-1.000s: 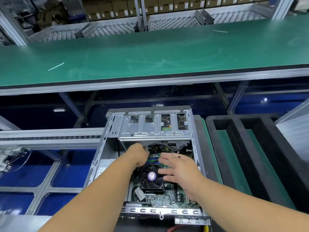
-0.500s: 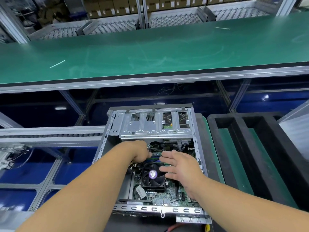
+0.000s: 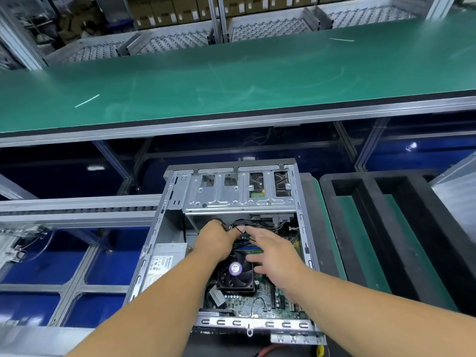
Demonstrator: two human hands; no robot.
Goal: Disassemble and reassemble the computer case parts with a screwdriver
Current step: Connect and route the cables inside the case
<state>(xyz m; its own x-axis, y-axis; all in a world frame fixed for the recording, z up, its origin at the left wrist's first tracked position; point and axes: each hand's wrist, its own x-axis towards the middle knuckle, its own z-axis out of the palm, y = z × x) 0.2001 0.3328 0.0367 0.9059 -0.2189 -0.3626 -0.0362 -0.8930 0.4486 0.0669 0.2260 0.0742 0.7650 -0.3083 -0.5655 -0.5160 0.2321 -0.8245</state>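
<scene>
Grey sheet metal frames the open computer case (image 3: 233, 243), which lies on its side below the long green belt (image 3: 231, 81) with its motherboard (image 3: 247, 302) facing up. Both hands are inside it. Left of the black cooler fan (image 3: 235, 275), the left hand (image 3: 215, 240) is curled with its fingertips among black cables (image 3: 240, 224), though whether it pinches one I cannot tell. Right of the fan, the right hand (image 3: 275, 249) hovers with fingers spread and straight, holding nothing. Beyond the fan, a perforated, stamped steel drive bracket (image 3: 239, 194) overhangs the cables and crowds the hands from the far side. Left of the fan sits a boxy power supply (image 3: 164, 264) with a white label. Right of the case stands a black foam tray (image 3: 401, 240) with long rectangular slots.
</scene>
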